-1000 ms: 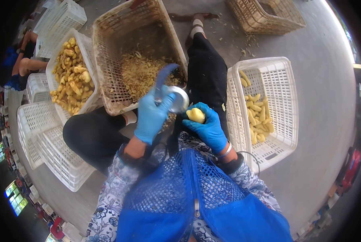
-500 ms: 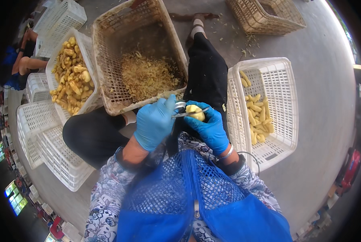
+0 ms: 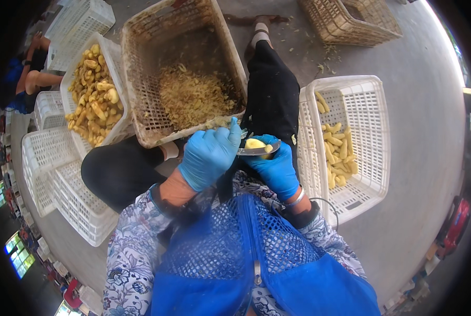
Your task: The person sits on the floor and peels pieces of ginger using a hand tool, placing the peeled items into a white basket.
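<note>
In blue gloves, both my hands meet above my lap. My left hand (image 3: 208, 157) is closed round a metal cutting tool whose curved blade (image 3: 250, 152) lies across a pale yellow ginger piece (image 3: 255, 142). My right hand (image 3: 275, 171) cups that piece from beneath, fingers wrapped round it, partly hidden by the blade. Beyond them a stained crate (image 3: 132, 63) holds a heap of peel shavings (image 3: 188, 97). To the right, a white crate (image 3: 367, 108) holds peeled yellow ginger pieces (image 3: 339, 158); to the left, another is piled with knobbly ginger (image 3: 93, 100).
Stacked white baskets (image 3: 83, 208) stand by my bent left knee (image 3: 112, 176). My other leg (image 3: 269, 89) stretches between the crates. A brownish crate (image 3: 346, 26) sits at the back right. Another person's bare leg (image 3: 41, 80) shows at the far left.
The blade, raised above the ginger a second ago, came down onto it and now lies flat across it. My left hand moved right and slightly upward.
</note>
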A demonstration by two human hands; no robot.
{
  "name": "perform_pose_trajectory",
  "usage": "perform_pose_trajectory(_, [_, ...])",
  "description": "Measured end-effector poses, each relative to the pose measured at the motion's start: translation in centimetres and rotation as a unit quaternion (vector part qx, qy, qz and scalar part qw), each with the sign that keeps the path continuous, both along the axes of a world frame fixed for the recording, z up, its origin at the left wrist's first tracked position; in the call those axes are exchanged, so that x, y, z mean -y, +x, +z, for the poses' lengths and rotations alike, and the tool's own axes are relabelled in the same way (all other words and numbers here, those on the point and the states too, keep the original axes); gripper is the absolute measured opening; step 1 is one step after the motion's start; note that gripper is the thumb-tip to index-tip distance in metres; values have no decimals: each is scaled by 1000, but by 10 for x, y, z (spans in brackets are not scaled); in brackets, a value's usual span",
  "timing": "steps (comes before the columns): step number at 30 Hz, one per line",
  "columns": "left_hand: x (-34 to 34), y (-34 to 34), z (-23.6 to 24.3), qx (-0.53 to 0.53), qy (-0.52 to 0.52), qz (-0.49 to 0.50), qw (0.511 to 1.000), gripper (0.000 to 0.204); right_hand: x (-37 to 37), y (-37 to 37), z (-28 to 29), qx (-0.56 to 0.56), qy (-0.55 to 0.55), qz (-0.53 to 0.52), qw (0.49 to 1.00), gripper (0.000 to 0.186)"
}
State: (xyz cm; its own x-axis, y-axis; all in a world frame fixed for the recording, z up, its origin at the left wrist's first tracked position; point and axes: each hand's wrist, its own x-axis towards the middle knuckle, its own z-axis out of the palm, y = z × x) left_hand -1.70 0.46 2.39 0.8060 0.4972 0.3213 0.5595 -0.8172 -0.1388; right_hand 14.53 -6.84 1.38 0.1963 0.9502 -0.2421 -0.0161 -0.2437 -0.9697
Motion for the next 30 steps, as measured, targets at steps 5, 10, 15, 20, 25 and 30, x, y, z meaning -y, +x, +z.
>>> perform_pose_trajectory(5, [1,-5,0,-9,-20,19,1000,43,-2,-9,2,-35,-8,-18,999,27])
perform_pose_trajectory(10, [-8,-30,-18,-70,46,96,992,35,-5,3,18,63,-31,30,997,33])
perform_pose_trajectory(15, [-21,-83,-66,113,-88,205,968,38,-6,2,19,42,33,8,999,34])
perform_pose_trajectory(20, [4,-33,-6,162,-188,184,951,42,-5,2,12,-125,-62,14,990,41])
perform_pose_trajectory(25, [11,-16,6,112,-101,60,987,50,3,5,7,-260,-81,36,961,39])
perform_pose_trajectory(30, [9,-14,3,124,-96,58,986,51,4,-7,7,-218,-83,43,971,38])
